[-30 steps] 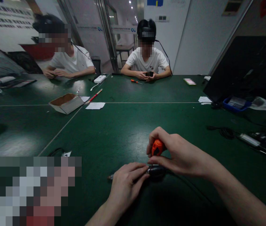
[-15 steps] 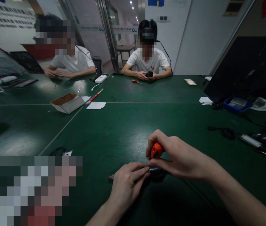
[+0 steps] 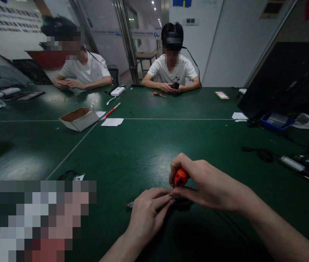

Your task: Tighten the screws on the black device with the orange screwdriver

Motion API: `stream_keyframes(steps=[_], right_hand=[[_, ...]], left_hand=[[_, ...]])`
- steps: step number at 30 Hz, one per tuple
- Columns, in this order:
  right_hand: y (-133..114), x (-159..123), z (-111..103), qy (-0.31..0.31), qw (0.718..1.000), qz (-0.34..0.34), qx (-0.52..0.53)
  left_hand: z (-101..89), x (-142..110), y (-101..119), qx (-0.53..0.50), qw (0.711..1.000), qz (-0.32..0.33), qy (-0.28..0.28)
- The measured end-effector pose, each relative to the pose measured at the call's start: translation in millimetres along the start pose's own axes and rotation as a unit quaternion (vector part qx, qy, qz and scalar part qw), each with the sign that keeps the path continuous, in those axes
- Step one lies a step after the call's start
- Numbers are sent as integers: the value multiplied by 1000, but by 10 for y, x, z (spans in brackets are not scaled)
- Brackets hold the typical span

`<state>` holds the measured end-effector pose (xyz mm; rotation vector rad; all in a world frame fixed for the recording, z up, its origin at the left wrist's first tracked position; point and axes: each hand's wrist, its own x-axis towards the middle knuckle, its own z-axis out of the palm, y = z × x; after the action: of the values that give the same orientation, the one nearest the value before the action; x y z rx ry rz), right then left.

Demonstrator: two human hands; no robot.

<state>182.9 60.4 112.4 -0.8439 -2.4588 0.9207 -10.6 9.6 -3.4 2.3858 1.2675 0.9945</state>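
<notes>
My right hand [image 3: 195, 178] is closed around the orange and black handle of a screwdriver [image 3: 181, 176], which points downward; its shaft is mostly hidden behind my fingers and thumb. My left hand [image 3: 150, 207] lies low on the green table, fingers pressed together on a slim dark object [image 3: 182, 202] with a cable trailing to the right. A narrow, partly clear end [image 3: 129, 205] pokes out to the left of my left hand. Where the screwdriver meets the dark object, both hands nearly touch, so the contact point is hidden.
An open cardboard box [image 3: 80, 123], white paper [image 3: 112, 122] and a red pencil-like stick [image 3: 112, 111] lie ahead on the left. Another screwdriver [image 3: 158, 94] lies before a person [image 3: 172, 71] opposite. Cables [image 3: 265, 154], a blue tray [image 3: 276, 122] and a dark screen [image 3: 288, 80] stand right.
My right hand and the screwdriver have dipped slightly, and the handle leans a little differently. The dark object is more covered by my thumb. My left hand holds its place.
</notes>
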Motion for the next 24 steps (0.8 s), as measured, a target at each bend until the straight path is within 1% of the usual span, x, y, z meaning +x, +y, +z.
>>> stream_keyframes(steps=[3, 6, 8, 11, 14, 17, 20, 24], right_hand=[[-23, -7, 21, 10, 999, -14, -37], [-43, -3, 31, 14, 995, -47, -92], [-54, -2, 26, 7, 991, -66, -115], [-76, -17, 6, -12, 990, -74, -116], [-98, -44, -13, -25, 991, -74, -112], [-94, -56, -27, -23, 990, -64, -122], [-55, -50, -53, -19, 989, -47, -136], [10, -45, -121, 0, 987, -26, -156]], left_hand=[[18, -14, -24, 5, 1000, 7, 7], [30, -36, -42, 9, 1000, 12, 5], [32, -53, -49, 3, 1000, 7, -7], [27, -75, -54, -5, 1000, -5, -22], [25, -80, -55, -4, 1000, -2, -29], [36, -46, -56, 1, 999, 2, -41], [59, 33, -68, 4, 998, 1, -61], [97, 156, -86, 19, 998, 6, -60]])
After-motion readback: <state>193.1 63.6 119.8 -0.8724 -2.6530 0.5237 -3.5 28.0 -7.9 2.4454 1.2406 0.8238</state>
